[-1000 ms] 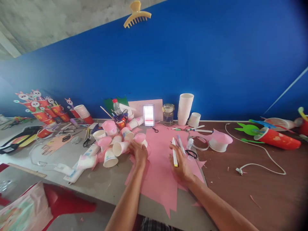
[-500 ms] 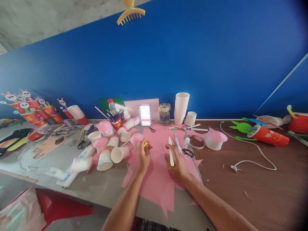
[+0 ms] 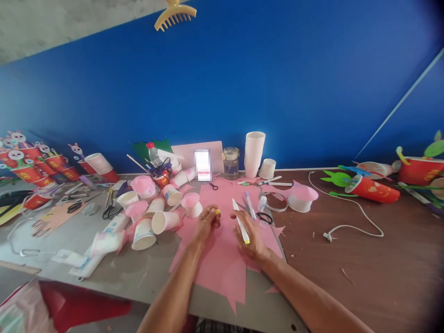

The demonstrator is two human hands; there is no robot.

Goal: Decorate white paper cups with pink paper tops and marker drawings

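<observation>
Holding a yellow cap (image 3: 218, 212), the left hand (image 3: 207, 223) has neared the marker (image 3: 242, 226).

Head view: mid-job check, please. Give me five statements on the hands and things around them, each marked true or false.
1. The right hand holds a white pen. True.
2. The left hand holds scissors. False: it holds a small yellow piece.
3. The jar stands left of the tall white cup stack. True.
4. Pink paper lies below both hands. True.
5. The white plug at right lies on the pink paper. False: it lies on the brown surface.
</observation>
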